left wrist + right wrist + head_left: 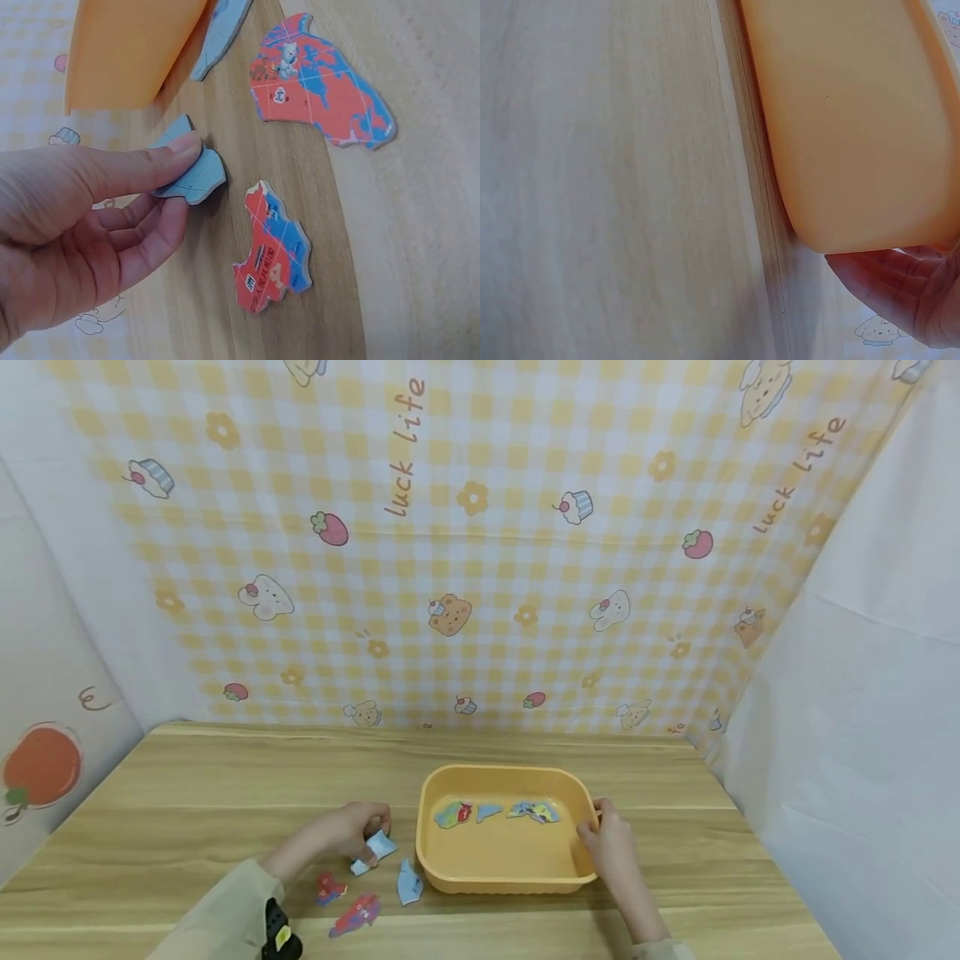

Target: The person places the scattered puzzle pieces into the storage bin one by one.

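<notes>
My left hand (354, 829) pinches a light blue puzzle piece (198, 177) between thumb and fingers, close over the table left of the yellow plastic bin (502, 885). My right hand (615, 847) grips the bin's right rim, thumb on the inside and fingers outside. Near the left hand lie a red and blue map puzzle piece (271, 251), a longer red and blue piece (322, 86) and another light blue piece (409, 882). Inside the bin, along its far side, are a green and red piece (453, 814), a small blue piece (488, 811) and a blue and yellow piece (535, 811).
The bin stands on a wood-grain table (247, 777). A yellow checked cloth (420, 560) hangs behind the table's far edge, with white cloth at both sides. A black strap device (280, 935) sits at the left sleeve.
</notes>
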Available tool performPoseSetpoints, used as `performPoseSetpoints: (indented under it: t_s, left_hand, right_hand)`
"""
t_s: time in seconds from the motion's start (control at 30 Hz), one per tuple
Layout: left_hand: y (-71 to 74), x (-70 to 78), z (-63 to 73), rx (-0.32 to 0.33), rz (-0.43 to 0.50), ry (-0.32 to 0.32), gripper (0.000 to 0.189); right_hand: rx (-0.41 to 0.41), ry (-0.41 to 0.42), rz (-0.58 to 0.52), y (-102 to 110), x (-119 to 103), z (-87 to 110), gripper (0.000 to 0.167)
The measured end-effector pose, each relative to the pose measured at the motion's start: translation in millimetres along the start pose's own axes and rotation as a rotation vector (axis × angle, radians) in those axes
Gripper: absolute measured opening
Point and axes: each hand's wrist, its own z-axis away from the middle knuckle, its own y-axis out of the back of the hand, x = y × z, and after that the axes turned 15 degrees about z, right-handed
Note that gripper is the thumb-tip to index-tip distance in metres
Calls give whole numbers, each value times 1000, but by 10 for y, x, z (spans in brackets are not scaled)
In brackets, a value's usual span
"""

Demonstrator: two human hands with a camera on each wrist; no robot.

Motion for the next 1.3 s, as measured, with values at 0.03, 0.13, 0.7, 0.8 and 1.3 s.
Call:
performPoseSetpoints:
  t_s: [0.03, 0.13, 0.7, 0.8, 1.3]
  left_hand:
    - [7, -7, 6, -9, 2, -20, 33]
    - [38, -28, 21, -38, 17, -65, 29]
    - [244, -95, 17, -106, 72, -210, 25]
    - [256, -84, 36, -100, 91, -220, 24]
    - [334, -5, 16, -16, 69, -285, 17]
  right_hand:
    - [0, -1, -1, -1, -2, 1, 32]
    - [-2, -3, -2, -5, -5, 1, 32]
    - [0, -8, 8, 6, -5, 3, 33]
    - [-3, -6, 3, 5, -12, 6, 33]
    - [-12, -6, 4, 6, -19, 5, 33]
